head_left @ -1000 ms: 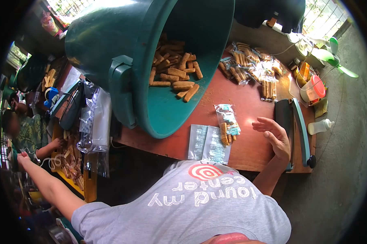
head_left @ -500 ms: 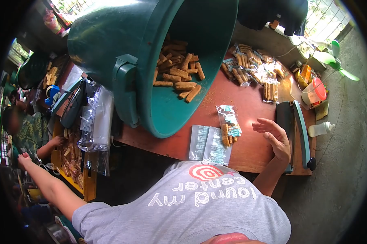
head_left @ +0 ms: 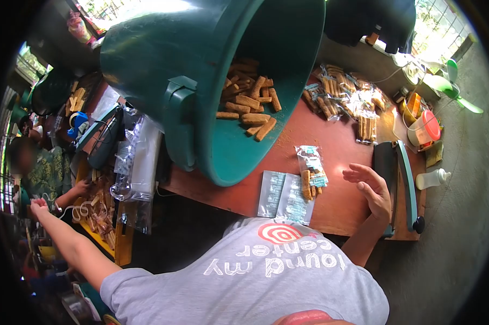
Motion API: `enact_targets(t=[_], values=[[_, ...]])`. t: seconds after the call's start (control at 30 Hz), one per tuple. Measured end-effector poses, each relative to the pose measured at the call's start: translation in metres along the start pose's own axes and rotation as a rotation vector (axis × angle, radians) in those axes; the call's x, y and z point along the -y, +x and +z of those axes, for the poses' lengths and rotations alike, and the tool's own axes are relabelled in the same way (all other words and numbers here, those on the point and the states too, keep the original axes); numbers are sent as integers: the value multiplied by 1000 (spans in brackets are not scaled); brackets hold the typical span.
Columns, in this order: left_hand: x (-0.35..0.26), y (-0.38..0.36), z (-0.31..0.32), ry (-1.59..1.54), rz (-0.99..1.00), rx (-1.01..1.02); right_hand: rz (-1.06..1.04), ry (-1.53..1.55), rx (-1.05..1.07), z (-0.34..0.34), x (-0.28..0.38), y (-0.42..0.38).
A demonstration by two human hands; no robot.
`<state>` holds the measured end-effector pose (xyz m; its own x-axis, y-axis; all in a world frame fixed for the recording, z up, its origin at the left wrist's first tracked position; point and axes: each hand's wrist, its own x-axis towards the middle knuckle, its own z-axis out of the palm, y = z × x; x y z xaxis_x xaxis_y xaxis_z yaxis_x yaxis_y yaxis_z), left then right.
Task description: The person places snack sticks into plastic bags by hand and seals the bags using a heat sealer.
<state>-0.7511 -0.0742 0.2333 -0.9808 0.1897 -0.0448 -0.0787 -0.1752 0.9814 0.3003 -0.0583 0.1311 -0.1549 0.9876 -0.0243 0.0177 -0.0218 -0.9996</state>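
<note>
My right hand (head_left: 370,187) is open above the table's right side, fingers apart and nothing in them. Just left of it lies a clear printed packet (head_left: 312,169) partly filled with brown breadsticks (head_left: 307,187). That packet rests over flat printed plastic bags (head_left: 271,195) at the table's front edge. Close to my right hand's other side stands an impulse sealer (head_left: 405,179) with its arm raised. My left hand (head_left: 37,208) is stretched far out to the left, small and closed. A white cord (head_left: 84,208) loops near it; what the hand holds is hidden.
A big green bin (head_left: 201,108) lies on its side, breadsticks (head_left: 250,103) inside. Filled packets (head_left: 342,97) are piled at the back right, near a red-lidded tub (head_left: 424,128) and a bottle (head_left: 432,179). At left, another person (head_left: 44,168) reaches into a yellow crate (head_left: 124,244).
The whole view has shifted slightly right and down. The white cord near my left hand has changed shape, looping higher. My right hand stays open beside the sealer.
</note>
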Motion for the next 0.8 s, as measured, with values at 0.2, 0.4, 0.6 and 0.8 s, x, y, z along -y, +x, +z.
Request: enact_targets(t=[0.2,0.4,0.6,0.8], values=[[18,-59,17,629,-103,143,-3,-71,-26,1,0,0],[21,-93,35,-103,-166,339,2,-96,-48,0,-6,-1],[9,-111,46,-273,-46,17,-19,-59,-56,0,-9,-2],[9,-142,51,-60,-214,141,-22,-79,-36,0,-10,0]])
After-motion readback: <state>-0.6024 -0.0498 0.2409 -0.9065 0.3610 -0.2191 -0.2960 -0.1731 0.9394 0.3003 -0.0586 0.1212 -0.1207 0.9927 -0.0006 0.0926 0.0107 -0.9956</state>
